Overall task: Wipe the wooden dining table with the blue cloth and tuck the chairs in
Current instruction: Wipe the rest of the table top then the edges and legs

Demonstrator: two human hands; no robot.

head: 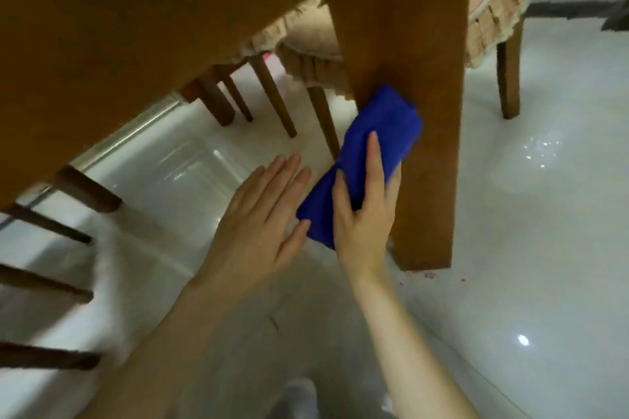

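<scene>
A thick wooden table leg (422, 85) comes down from the table's underside (102, 27) to the white floor. The folded blue cloth (377, 133) lies against the leg's left face. My right hand (364, 214) grips the cloth's lower half, the forefinger stretched along it and the thumb wrapped round it. Just left of the cloth, my left hand (258, 224) is flat with straight fingers and its thumb nearly touches the cloth's lower end. Chairs with frilled beige seat cushions stand behind the leg (313, 44) and at the upper right (500, 3).
Several dark wooden chair legs (272, 92) stand under the table, and more (47, 282) stick in from the left edge. The glossy white tiled floor (527, 248) spreads right of the leg. Reddish specks lie at the leg's foot.
</scene>
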